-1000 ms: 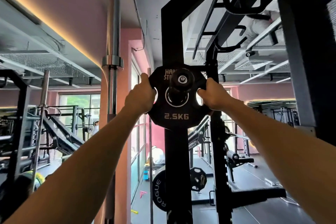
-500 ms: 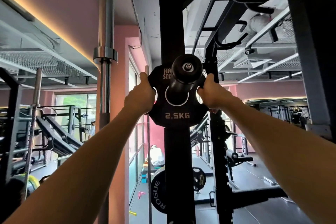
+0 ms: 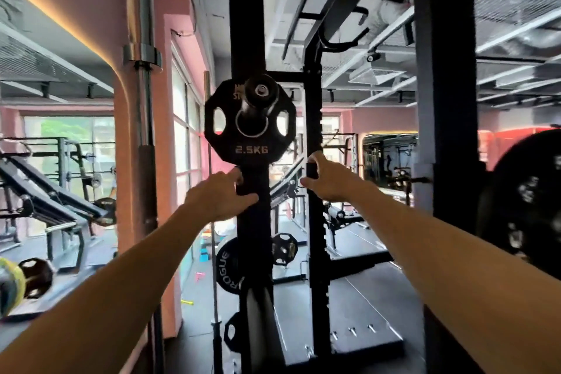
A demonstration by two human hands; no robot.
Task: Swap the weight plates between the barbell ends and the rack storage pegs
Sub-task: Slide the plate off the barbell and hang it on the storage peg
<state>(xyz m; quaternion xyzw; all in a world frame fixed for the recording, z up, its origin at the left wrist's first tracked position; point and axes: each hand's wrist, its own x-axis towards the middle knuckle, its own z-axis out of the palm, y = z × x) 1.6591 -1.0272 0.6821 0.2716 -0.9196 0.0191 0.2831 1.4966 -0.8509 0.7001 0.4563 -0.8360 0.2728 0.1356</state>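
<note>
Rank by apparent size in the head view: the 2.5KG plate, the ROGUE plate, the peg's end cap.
1. 2.5KG plate
2. ROGUE plate, partly hidden behind the upright and farther off, so its true size is unsure
3. peg's end cap

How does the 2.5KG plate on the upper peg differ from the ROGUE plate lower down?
The black 2.5KG plate hangs high, faces the camera, and has angular edges and grip holes. The black ROGUE plate sits low, round, mostly hidden behind the upright. Both are black with pale lettering.

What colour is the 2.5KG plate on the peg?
Black, with pale lettering; the 2.5KG plate shows clearly in the head view.
</note>
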